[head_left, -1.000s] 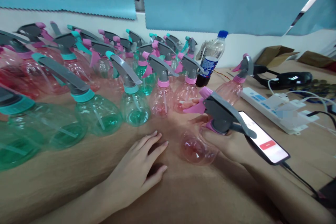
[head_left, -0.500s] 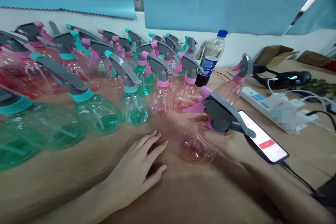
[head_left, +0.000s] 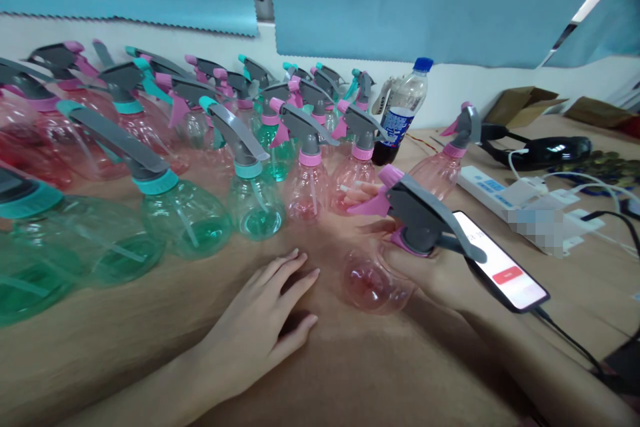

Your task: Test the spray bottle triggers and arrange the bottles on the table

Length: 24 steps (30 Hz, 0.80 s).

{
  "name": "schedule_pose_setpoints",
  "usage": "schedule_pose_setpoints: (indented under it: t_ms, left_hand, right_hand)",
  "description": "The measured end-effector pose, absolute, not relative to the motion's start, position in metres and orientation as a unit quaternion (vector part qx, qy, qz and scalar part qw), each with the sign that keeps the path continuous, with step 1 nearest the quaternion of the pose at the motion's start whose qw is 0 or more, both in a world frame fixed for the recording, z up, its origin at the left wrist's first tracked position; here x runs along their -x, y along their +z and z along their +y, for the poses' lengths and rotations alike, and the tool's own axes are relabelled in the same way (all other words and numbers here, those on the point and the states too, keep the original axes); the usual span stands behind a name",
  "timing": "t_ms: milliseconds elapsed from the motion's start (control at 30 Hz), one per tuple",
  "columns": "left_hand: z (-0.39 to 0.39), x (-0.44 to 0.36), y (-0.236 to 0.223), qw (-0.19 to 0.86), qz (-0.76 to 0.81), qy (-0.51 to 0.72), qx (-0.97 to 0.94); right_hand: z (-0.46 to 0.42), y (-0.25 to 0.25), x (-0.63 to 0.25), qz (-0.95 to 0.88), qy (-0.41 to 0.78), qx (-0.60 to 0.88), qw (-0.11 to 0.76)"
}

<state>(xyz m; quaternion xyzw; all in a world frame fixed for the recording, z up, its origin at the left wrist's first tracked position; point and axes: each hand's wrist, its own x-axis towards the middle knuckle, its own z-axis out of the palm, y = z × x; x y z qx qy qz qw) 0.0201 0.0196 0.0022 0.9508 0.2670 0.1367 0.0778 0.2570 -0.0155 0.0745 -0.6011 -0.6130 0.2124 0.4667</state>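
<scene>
My left hand [head_left: 265, 313] lies flat on the wooden table, palm down, fingers spread and nothing in it. A pink see-through spray bottle [head_left: 375, 287] with a grey and pink trigger head stands just right of it. Behind this bottle is my right hand [head_left: 400, 260], partly covered by the sprayer head. Its fingers stretch leftward toward another pink spray bottle [head_left: 347, 180]; whether they touch it I cannot tell. Close to my left fingertips stands a green spray bottle [head_left: 255, 210] with a turquoise collar.
Several more pink and green spray bottles crowd the left and back, including a green one [head_left: 187, 213]. A blue-capped drink bottle [head_left: 400, 113] stands by the wall. At right lie a lit phone [head_left: 505, 267] on a cable, a white power strip [head_left: 495, 193] and black goggles [head_left: 555, 150].
Both hands and the spray bottles stay where they were. Only the digits on the phone screen look different.
</scene>
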Motion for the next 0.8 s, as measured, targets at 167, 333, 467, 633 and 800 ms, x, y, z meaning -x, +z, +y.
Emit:
schedule_pose_setpoints:
  t_ms: [167,333,467,633,800]
  left_hand:
    - [0.020,-0.021,0.002,0.073,0.267,0.133,-0.952]
    - [0.020,-0.020,0.001,0.069,0.266,0.133,-0.952]
    - [0.020,-0.020,0.001,0.067,0.266,0.132,-0.953]
    - [0.021,-0.021,0.000,0.068,0.266,0.131,-0.953]
    - [0.021,-0.020,0.000,0.067,0.263,0.131,-0.954]
  right_hand:
    - [-0.014,0.085,-0.252,-0.602,0.209,0.613,0.467]
    - [-0.014,0.089,-0.251,-0.603,0.225,0.619,0.450]
    - [-0.015,0.089,-0.252,-0.596,0.220,0.623,0.457]
    - [-0.015,0.091,-0.249,-0.592,0.237,0.616,0.463]
    - [-0.015,0.089,-0.252,-0.601,0.219,0.616,0.460]
